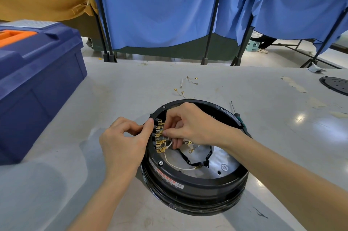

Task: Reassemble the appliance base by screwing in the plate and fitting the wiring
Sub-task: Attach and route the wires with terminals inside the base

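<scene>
1. I saw the round black plastic appliance base [194,179] lying open side up on the grey tabletop [79,155], near the front edge and just right of centre.
2. Left hand [124,142] sat at the base's left rim, its grip clenched, thumb and forefinger pinching the black terminal strip with its row of brass spade connectors [159,136].
3. Right hand [190,123] reached over the rim from the right, grip grasping a thin white wire [168,144] right beside the connectors.
4. Inside the base, a shiny metal plate [222,164] covered the floor; a black cable loop [195,157] and another white lead with a brass ring lug [177,166] lay on it.
5. Loose short wires with brass lugs [186,85] lay on the tabletop behind the base, apart from it.
6. A screwdriver with a thin shaft [233,108] rested just behind the base's right rim, handle mostly hidden.
7. A large blue plastic toolbox with an orange handle [37,83] stood at far left.
</scene>
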